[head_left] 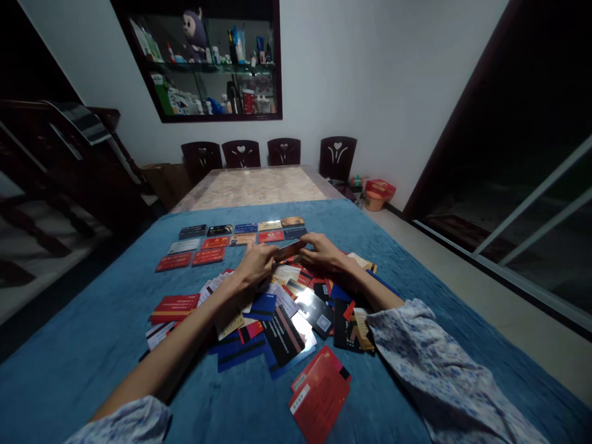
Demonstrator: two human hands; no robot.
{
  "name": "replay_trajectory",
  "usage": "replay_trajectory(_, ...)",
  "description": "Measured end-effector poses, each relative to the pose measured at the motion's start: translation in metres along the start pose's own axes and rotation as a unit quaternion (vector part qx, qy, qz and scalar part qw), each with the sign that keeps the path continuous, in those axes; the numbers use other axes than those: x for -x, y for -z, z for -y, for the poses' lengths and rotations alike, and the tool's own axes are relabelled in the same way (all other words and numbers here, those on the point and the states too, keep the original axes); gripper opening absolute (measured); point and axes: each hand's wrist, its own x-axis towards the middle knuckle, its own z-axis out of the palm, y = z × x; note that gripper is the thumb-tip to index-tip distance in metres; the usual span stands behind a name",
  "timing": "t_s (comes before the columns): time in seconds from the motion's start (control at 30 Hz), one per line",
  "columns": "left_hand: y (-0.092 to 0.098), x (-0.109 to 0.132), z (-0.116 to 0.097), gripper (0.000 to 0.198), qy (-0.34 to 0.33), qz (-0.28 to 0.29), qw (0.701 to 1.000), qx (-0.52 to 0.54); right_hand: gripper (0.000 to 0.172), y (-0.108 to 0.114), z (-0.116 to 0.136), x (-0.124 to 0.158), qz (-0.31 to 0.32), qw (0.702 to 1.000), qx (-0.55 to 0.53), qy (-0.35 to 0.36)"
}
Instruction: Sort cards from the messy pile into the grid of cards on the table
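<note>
My left hand (256,262) and my right hand (322,251) grip a plastic card (289,250) from its two ends. It is tilted nearly edge-on to me, and I cannot tell whether it is one card or a thin stack. Under my hands and forearms spreads a loose pile of cards, among them a black card (283,336), a blue card (263,306) and a dark card with a square code (315,312). Beyond my left hand lie rows of cards in neat places, such as a red card (208,256) and an orange-toned card (243,238).
Red cards (321,394) lie at the near side, and more red cards (173,308) sit left of the pile. A blue cloth (106,290) covers this part of the table. Beyond it shows the bare patterned tabletop (256,185), with several dark chairs (284,152) behind.
</note>
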Motion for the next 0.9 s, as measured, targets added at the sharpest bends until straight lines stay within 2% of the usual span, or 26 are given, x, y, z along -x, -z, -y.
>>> replay_trajectory(0.27, -0.008, 0.000, 0.005, 0.034, 0.020, -0.025, 0.999, 0.036, 0.014, 0.000, 0.004, -0.002, -0.049, 0.996, -0.072, 0.000)
replay_trajectory(0.47, -0.012, 0.001, 0.001, 0.036, 0.019, 0.001, 0.998, 0.056, 0.014, 0.000, 0.006, -0.005, -0.068, 0.993, -0.089, 0.022)
replay_trajectory(0.57, -0.013, 0.001, 0.001, 0.036, 0.008, -0.004, 0.998, 0.063, 0.014, 0.000, 0.007, -0.006, -0.069, 0.993, -0.092, 0.031)
replay_trajectory(0.73, -0.016, 0.000, 0.003, 0.036, 0.023, -0.029, 0.997, 0.065, 0.016, 0.001, 0.007, -0.008, -0.091, 0.994, -0.051, 0.041)
replay_trajectory(0.9, -0.014, -0.002, 0.003, 0.030, 0.029, -0.096, 0.991, 0.092, 0.023, 0.007, 0.013, -0.009, -0.076, 0.995, 0.034, 0.057)
